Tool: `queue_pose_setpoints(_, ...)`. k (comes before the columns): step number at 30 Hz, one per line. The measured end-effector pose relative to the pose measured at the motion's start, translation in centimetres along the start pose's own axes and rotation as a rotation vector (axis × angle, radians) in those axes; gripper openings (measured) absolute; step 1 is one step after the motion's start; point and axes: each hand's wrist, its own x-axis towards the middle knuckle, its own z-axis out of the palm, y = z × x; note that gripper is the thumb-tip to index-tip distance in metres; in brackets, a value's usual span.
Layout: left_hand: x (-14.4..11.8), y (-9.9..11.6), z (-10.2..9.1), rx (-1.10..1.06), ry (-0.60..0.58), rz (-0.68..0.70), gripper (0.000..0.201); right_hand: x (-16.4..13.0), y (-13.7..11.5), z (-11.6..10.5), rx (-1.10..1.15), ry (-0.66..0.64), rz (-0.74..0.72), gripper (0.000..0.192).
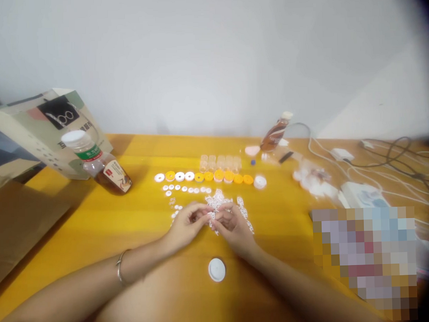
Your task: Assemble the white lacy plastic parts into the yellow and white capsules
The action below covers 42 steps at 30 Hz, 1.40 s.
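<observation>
Toward twelve o'clock from the hands, a pale wall (197, 63) across the upper view. Below, all round the dial, a glossy yellow-brown table (142, 210). At nine o'clock, brown cardboard (27, 228) along the edge. At ten, a patterned paper bag (34, 134) with dark lettering. From two to three, a tangle of cables (397, 168). At ten again, just before the bag, a large bottle (96, 160). Carries a white cap, a green band and brown liquid.

At centre, bent inward from eight o'clock, the left hand (190, 223); from four, the right hand (236, 228). Come close, fingertips nearly meeting over a pile of small white pieces. Cannot tell whether fully pinched, nor name any piece clamped between.

Toward three, a white box (363, 193); between two and three, a clear plastic bundle (315, 178). Near one, a second bottle (272, 135) of brown liquid, tilted. At twelve, a row of orange and white round pieces (208, 176); just beyond, clear little pots (220, 164). At six, a white lid (217, 270), well apart from the fingers. At eleven, a line of white discs (190, 190). Smallest, beneath and around the fingertips, spreading toward twelve and two: small white pieces (219, 198).
</observation>
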Motion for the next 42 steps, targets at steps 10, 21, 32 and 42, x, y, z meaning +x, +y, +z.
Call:
queue_pose_setpoints(10,0.3,0.6,-0.7,-0.003,-0.103,-0.046,0.021,-0.3,-0.4,0.1,-0.064,-0.02,-0.038,0.022)
queue_pose_setpoints(21,0.6,1.2,-1.4,-0.12,-0.175,-0.032,0.017,-0.2,-1.1,-0.1,0.047,-0.045,0.034,0.021)
queue_pose_setpoints(32,0.8,1.8,-1.5,-0.09,-0.22,0.061,0.019,0.2,-1.1,-0.3,0.324,-0.084,0.19,0.029)
queue_pose_setpoints(42,1.3,0.3,-2.9,0.565,-0.151,0.367,0.02,0.8,-0.1,-1.0,0.311,0.19,0.1,0.021)
